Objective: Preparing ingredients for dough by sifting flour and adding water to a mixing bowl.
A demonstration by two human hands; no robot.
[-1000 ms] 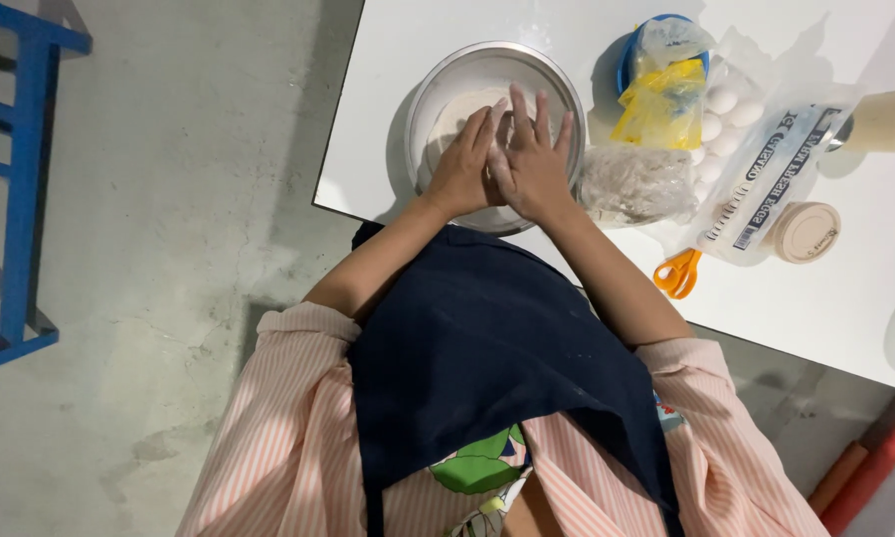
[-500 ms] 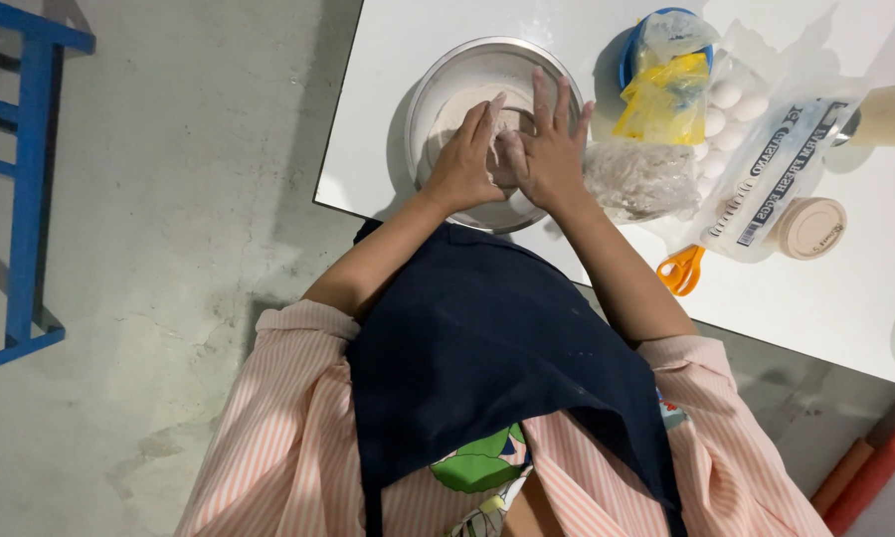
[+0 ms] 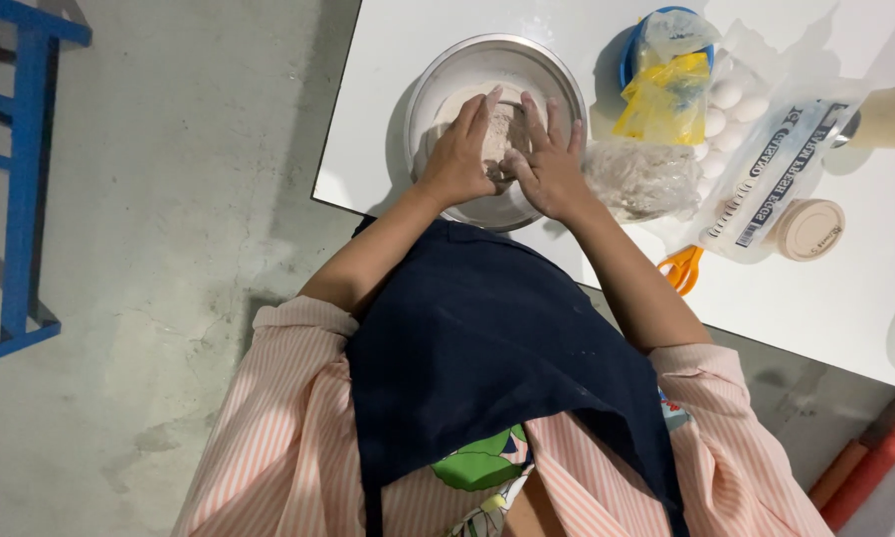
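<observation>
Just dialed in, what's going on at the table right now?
A person in a striped shirt and dark apron has both hands in a metal bowl on the white table. The left hand and right hand press side by side on a pale lump of dough. Beside the bowl lie a clear bag of flour, a yellow bag, eggs, orange scissors and a round lid.

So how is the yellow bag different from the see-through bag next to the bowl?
The yellow bag is bright yellow and sits farther back, by a blue container. The see-through bag is clear with pale, grainy stuff inside, and lies nearer the table's front edge, close beside the right hand. The yellow bag looks folded and flatter; the see-through bag looks puffy and crumpled. Both are plastic and rest on the white table.
</observation>
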